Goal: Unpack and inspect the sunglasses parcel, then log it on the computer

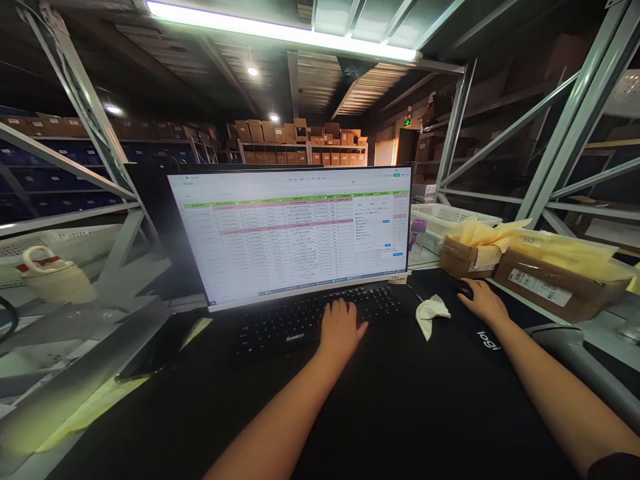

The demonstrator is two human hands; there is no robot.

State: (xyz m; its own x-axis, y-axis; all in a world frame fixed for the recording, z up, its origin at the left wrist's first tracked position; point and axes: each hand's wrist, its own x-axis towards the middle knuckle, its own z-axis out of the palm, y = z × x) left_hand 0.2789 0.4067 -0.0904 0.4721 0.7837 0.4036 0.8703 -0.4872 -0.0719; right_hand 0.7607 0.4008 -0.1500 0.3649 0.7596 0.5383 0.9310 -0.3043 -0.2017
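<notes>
My left hand (341, 327) lies on the black keyboard (280, 320), fingers stretched flat over the keys, holding nothing. My right hand (483, 301) is cupped over a black mouse (464, 289) on the black desk mat (490, 339). A wide monitor (293, 230) behind the keyboard shows a spreadsheet with green and pink rows. A crumpled white tissue (431, 313) lies on the mat between my two hands.
Two open cardboard boxes (545, 283) stuffed with yellow bags stand at the right, a white basket (450, 220) behind them. A black phone (155, 350) lies at the left, near a cream jug (53, 277). Grey shelf struts flank both sides. A grey scanner (565, 340) sits by my right forearm.
</notes>
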